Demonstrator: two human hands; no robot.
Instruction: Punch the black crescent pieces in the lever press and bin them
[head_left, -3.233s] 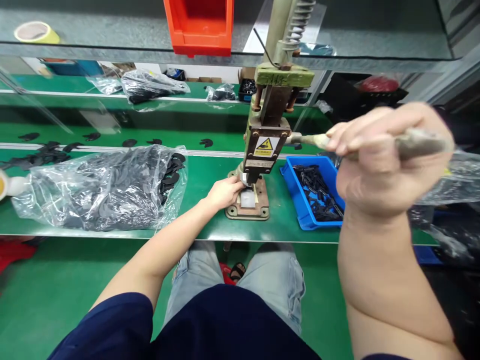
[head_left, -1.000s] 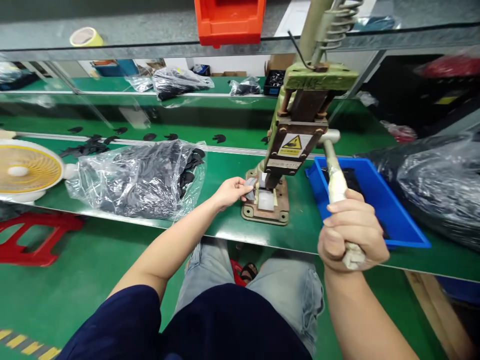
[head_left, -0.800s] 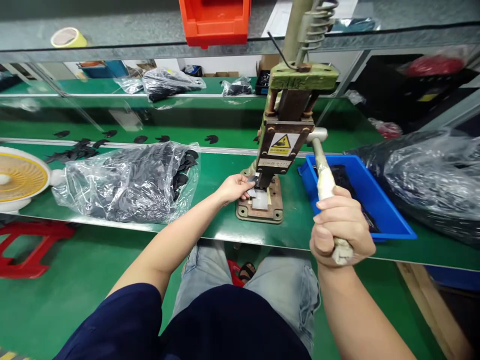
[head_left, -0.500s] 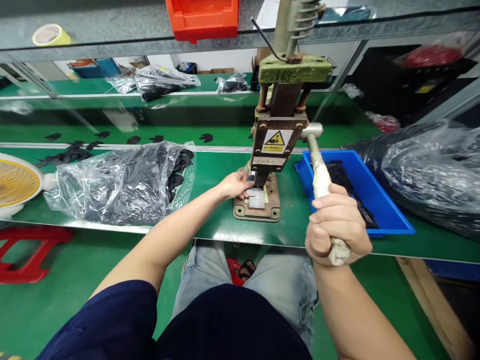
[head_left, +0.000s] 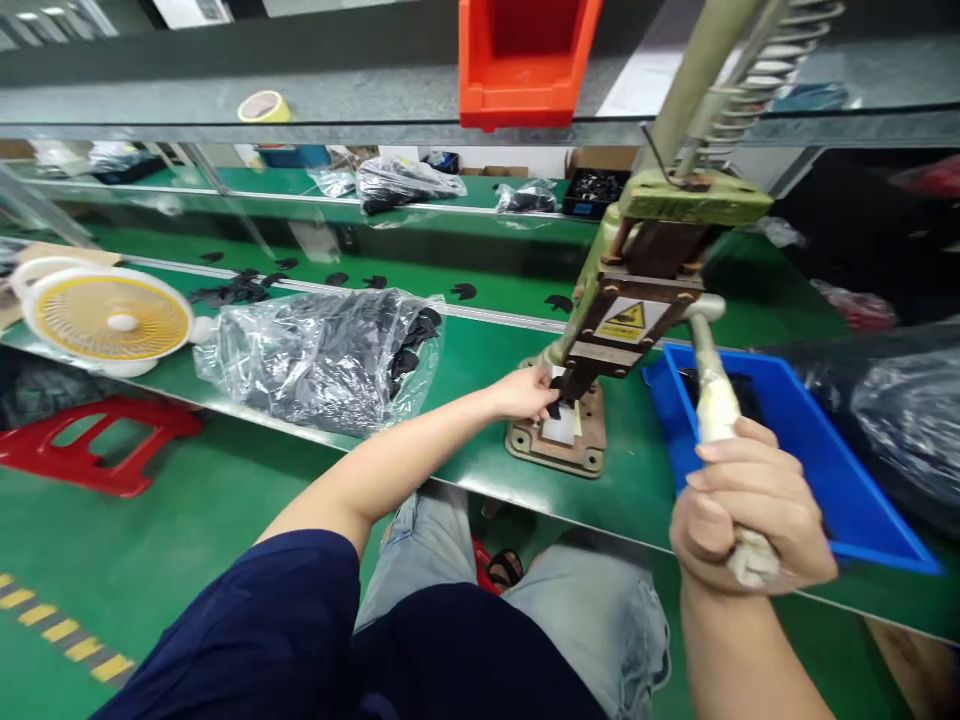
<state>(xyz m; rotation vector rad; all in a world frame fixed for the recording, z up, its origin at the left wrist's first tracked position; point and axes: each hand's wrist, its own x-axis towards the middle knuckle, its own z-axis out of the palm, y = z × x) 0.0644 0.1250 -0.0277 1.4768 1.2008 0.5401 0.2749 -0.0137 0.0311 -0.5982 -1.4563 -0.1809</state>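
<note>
My right hand (head_left: 757, 505) is wrapped round the taped lever handle (head_left: 714, 390) of a green hand press (head_left: 637, 290). On the press base (head_left: 525, 443), my left hand (head_left: 527, 392) pinches a small black piece (head_left: 556, 392) beside the ram. Part of that piece is hidden by the fingers and the ram. A pale plate (head_left: 559, 428) lies on the base under the ram. A clear plastic bag (head_left: 315, 350) of black pieces lies on the bench to the left of the press.
A blue tray (head_left: 847, 470) with dark parts stands right of the press. Several black pieces (head_left: 463, 291) lie along the green belt behind. A yellow-white fan (head_left: 112, 315) stands at the left. An orange bin (head_left: 525, 100) sits on the shelf above.
My view has turned left, so the press and both hands appear further right. My right hand still grips the lever, and my left hand still holds the black piece at the press.
</note>
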